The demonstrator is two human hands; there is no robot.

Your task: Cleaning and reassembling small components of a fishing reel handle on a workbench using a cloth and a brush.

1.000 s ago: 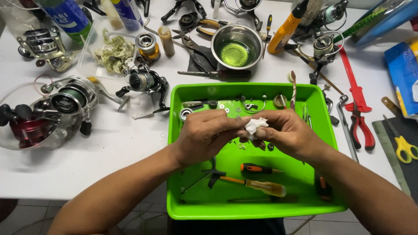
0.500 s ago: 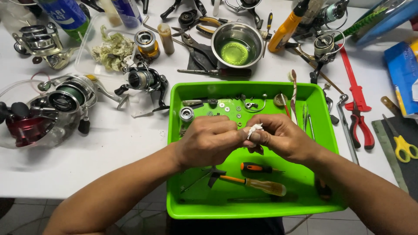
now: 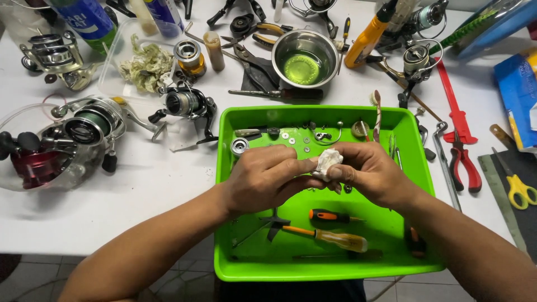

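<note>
Hands: left hand (image 3: pixel 267 178) and right hand (image 3: pixel 370 172) both pinch a white cloth wad (image 3: pixel 327 162), as before.
Setting: green tray (image 3: pixel 414 168), unmoved.
Change: wad sits slightly lower.

Standing far up-left of the fingers (image 3: pixel 305 168): blue-green labelled can (image 3: pixel 84 19). Just right of it, standing: white bottle with blue-purple label (image 3: pixel 165 15). Leaning up-right of the fingers: yellow-orange squeeze bottle, black cap (image 3: pixel 369 36). Lying far right of the fingers, at the frame edge: flat blue package (image 3: pixel 517 92). Showing no screens or signs.
</note>
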